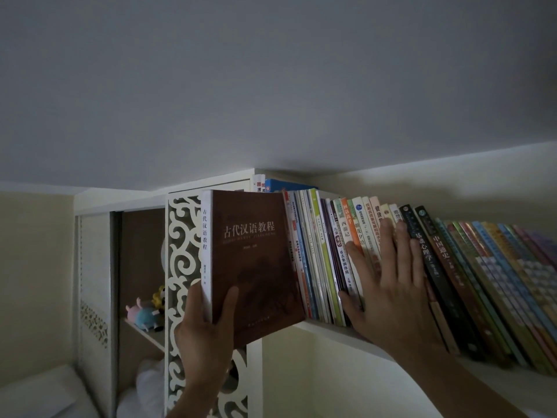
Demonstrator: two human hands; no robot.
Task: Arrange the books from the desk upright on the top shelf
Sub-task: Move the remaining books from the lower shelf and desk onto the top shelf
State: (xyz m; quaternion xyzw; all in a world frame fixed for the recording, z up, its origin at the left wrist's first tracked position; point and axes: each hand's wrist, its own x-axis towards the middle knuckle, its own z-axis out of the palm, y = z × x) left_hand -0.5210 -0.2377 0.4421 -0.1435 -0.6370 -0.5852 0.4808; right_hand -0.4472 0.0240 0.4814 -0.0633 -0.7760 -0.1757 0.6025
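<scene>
My left hand (pixel 208 330) grips the lower spine corner of a thick brown book (pixel 253 260) with white Chinese title lettering, thumb across its cover. The book stands upright at the left end of the row on the top shelf (pixel 319 327), its bottom edge hanging a little below the shelf board. My right hand (pixel 388 285) lies flat with spread fingers against the spines of the row of upright books (pixel 325 260), pressing them. Further right, dark and colourful books (pixel 482 282) lean along the shelf.
A white cabinet with a carved scroll panel (pixel 180 267) stands left of the shelf. Small plush toys (pixel 146 312) sit on its inner shelf. The ceiling is close above the book tops. White bedding (pixel 39 393) shows at lower left.
</scene>
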